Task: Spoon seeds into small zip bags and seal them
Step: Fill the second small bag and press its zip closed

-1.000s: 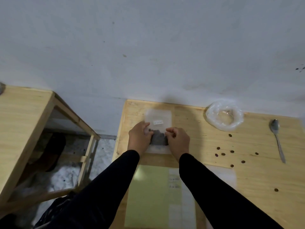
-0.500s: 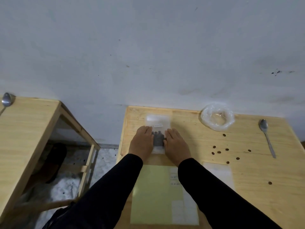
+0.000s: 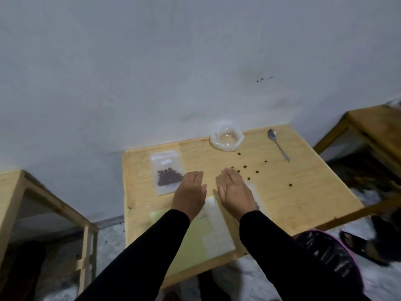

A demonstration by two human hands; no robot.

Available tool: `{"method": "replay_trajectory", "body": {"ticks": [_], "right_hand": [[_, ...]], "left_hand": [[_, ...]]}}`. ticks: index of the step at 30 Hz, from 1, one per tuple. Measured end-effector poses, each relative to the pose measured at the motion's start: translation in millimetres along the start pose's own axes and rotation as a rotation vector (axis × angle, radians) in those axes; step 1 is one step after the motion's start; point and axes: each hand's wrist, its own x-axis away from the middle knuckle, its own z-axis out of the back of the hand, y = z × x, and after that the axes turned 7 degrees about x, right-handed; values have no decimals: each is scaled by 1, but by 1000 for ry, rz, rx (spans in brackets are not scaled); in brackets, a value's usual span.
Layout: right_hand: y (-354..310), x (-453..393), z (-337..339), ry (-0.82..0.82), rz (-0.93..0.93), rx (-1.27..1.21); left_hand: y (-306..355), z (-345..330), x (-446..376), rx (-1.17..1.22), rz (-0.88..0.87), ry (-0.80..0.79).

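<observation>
A small clear zip bag (image 3: pixel 167 171) with a clump of dark seeds in it lies flat at the far left of the wooden table (image 3: pixel 303 192). My left hand (image 3: pixel 191 193) hovers just right of the bag, fingers extended, holding nothing. My right hand (image 3: pixel 235 191) is beside it, flat and empty, over another clear bag (image 3: pixel 256 194) that it mostly hides. Several loose dark seeds (image 3: pixel 245 166) are scattered beyond my right hand. A metal spoon (image 3: pixel 278 147) lies at the far right. A rolled-down clear plastic bag (image 3: pixel 226 138) sits at the back edge.
A pale green sheet and empty small bags (image 3: pixel 208 231) lie at the table's near edge under my forearms. Wooden tables stand to the left (image 3: pixel 13 198) and right (image 3: pixel 373 127). A grey wall rises behind. Sandals (image 3: pixel 364 248) are on the floor at right.
Both hands have lifted off the seed bag and moved right and toward me; the bag now lies alone on the table. The camera view swung to the right.
</observation>
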Motion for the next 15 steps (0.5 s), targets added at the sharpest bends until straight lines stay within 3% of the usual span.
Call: {"method": "replay_trajectory", "body": {"ticks": [3,5,11,15], "right_hand": [[34,29,1,23,-91,53],[54,46,-2,-62,-156,67],[89,74,-14,-196,-274,-2],[97,77,-24,-222,-319,-76]], "left_hand": [[37,-9,8,186,14,1],[54,-17,14,274,33,-47],[82,-45,17,285,146,-233],[93,-53,17,276,98,-287]]}}
